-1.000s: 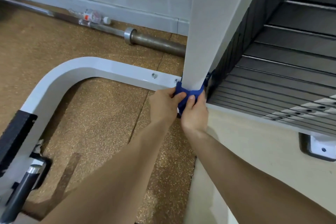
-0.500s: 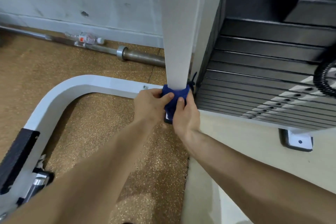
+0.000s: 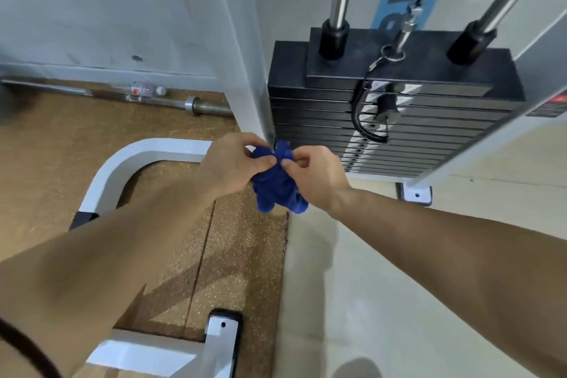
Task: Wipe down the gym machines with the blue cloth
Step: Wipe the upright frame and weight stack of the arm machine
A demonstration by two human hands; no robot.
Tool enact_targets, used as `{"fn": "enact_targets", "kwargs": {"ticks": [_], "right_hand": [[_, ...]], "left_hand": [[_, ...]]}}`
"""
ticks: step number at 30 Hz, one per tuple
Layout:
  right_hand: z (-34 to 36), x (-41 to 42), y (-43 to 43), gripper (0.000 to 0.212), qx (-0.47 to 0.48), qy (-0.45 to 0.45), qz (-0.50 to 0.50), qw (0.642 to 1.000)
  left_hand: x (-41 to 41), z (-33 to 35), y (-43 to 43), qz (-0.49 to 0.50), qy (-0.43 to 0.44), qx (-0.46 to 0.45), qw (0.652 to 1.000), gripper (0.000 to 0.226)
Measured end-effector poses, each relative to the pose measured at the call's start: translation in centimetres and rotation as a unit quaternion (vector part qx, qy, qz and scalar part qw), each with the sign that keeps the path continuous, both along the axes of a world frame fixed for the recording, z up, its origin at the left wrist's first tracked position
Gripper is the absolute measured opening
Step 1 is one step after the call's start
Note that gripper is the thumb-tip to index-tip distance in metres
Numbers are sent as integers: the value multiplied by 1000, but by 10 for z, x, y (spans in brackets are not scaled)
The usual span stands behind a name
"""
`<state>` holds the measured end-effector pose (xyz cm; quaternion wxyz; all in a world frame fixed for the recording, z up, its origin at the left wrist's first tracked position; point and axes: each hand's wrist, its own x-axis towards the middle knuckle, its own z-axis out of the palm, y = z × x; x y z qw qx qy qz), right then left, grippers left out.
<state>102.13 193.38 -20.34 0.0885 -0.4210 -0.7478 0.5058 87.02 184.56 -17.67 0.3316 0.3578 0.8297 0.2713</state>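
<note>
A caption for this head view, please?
Left hand and right hand pinch a crumpled blue cloth near a white metal post and black weight stack.

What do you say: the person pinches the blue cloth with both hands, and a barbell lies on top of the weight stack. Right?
Not quite. The barbell lies on the floor along the wall, left of the white post, not on the weight stack; the head view shows it. The rest holds: the left hand and right hand both pinch the blue cloth.
</note>
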Motion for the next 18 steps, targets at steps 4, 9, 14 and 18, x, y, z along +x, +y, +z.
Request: {"fn": "enact_targets", "kwargs": {"ticks": [4,9,14,18], "right_hand": [[47,46,0,15,-1,-6,-8,1000],[108,105,0,20,5,-14,-41,999],[159,158,5,22,-13,-4,-64,998],[219,202,12,20,1,15,-70,997]], "left_hand": [[38,55,1,-36,-12,-22,999,18],[100,113,3,-35,-18,-4,999,20],[151,166,6,-22,-16,32,999,26],[195,221,8,-10,-15,67,998,15]]}}
